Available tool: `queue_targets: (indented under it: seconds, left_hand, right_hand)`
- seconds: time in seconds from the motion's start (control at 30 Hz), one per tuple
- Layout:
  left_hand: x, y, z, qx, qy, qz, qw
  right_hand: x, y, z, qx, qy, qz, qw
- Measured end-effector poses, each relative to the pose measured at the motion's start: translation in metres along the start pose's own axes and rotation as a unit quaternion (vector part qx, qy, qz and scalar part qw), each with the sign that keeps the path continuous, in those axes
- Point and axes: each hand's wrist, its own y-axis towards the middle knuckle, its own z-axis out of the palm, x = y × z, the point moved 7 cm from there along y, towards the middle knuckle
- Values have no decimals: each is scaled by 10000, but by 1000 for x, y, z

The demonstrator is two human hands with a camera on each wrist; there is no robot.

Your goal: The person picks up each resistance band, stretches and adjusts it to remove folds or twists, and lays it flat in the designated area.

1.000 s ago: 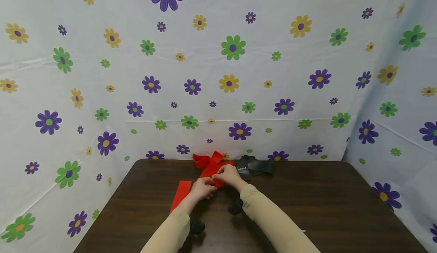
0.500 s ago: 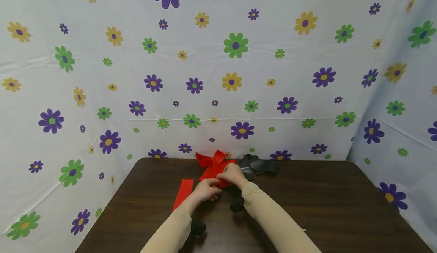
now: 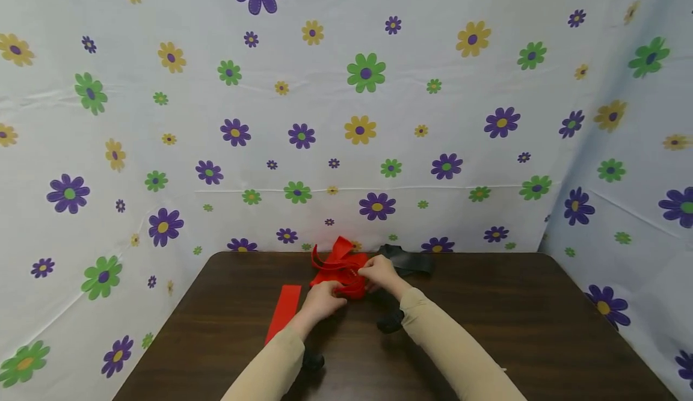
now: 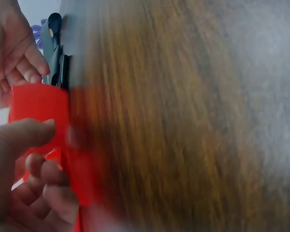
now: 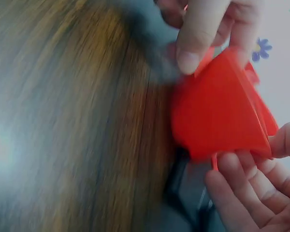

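A bunched red flat band (image 3: 341, 264), like a stretchy exercise band, lies in loops at the far middle of the table. My left hand (image 3: 323, 300) pinches its near left part between thumb and fingers. At the band's right side my right hand (image 3: 383, 273) holds an edge, its thumb (image 5: 286, 140) on one face and its fingers behind. The right wrist view shows a wide red fold (image 5: 217, 113) between both hands. Just beyond the right hand is a dark grey band (image 3: 408, 261), partly hidden by it.
A straight red strip (image 3: 284, 308) lies left of the left forearm, which covers its near end. Black wrist-worn devices (image 3: 390, 321) hang below the wrists. The brown table (image 3: 487, 305) meets a flower-print curtain (image 3: 422, 166) at the back. A small pale bit shows beside the right sleeve.
My right hand has shifted right with the red band's edge, now overlapping more of the grey band. The red folds have spread into visible loops between the hands.
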Motion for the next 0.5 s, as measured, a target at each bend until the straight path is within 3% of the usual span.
queue_targets:
  seconds: [0.1,0.2,0.33,0.43,0.5]
  left_hand:
    - [-4,-1,-1,-180,299,169,9992]
    - [-9,-3,1,-108,305,282,9991]
    - [-15,-4,5,27,231,321,9992]
    - [-15,-8,11,245,43,100,9996]
    - [-15,-12,16,500,-401,-164,9978]
  right_hand:
    - [-10,-3,-7,-36,75,235,9997]
    - [-20,-7,-13,38,179,492,9986]
    - [-29,-14,-14,435,585,852,9937]
    - [-34,-22,-12,704,831,995,9891]
    - [-36,-27,-10,809,1000,996,9867]
